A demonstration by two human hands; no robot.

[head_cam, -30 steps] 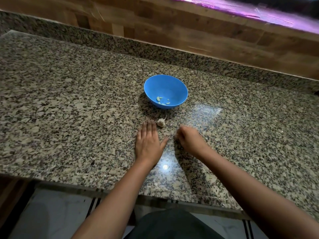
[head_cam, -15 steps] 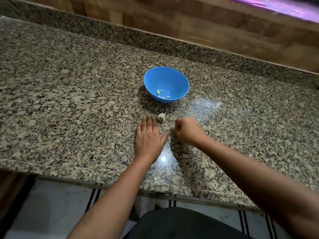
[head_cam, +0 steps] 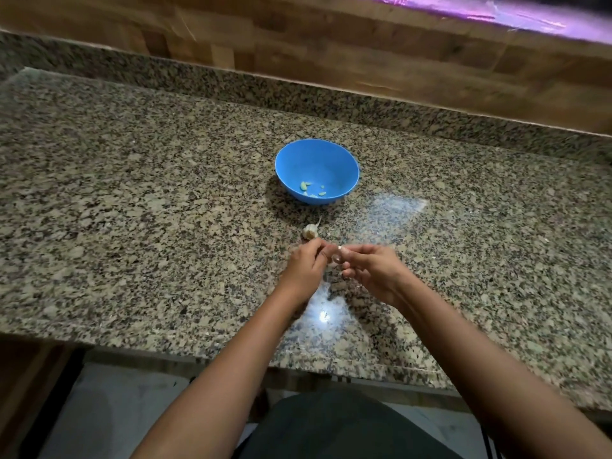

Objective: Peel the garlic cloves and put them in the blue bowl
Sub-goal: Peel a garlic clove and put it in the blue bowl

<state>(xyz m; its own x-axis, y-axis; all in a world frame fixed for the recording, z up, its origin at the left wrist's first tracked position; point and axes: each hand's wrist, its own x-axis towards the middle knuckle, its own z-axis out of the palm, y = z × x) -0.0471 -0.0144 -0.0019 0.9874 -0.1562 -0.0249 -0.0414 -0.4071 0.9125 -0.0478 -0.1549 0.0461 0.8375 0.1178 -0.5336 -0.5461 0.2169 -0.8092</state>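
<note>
Both hands are raised just above the counter [head_cam: 132, 210], fingertips meeting over its near half. Left hand [head_cam: 306, 266]: fingers curled inward, thumb and forefinger tips closed to a narrow pinch on the left end of a garlic clove [head_cam: 336, 256]. Right hand [head_cam: 374, 273]: fingers also curled, thumb and forefinger pinching the same clove from its right end, the remaining fingers loosely folded beneath. The clove is small and pale, held between the two sets of fingertips and clear of the stone; motion blur hides whether any skin is lifted. Garlic bulb [head_cam: 310, 231]: partly stripped, stem pointing away, lying on the counter just beyond the left fingertips, not touched by them. Blue bowl [head_cam: 324, 160]: upright, farther out past the bulb, straight ahead of the fingertips and well apart from them. Peeled cloves [head_cam: 311, 190]: several pale green-white pieces on the bowl's bottom, toward its near side. Glare spot [head_cam: 323, 314] on the polished stone, below the wrists on the near side of the fingers. Wooden wall [head_cam: 331, 51] runs behind the counter's raised back edge. Dark clothing [head_cam: 331, 425] is at the lower edge, between the forearms.
</note>
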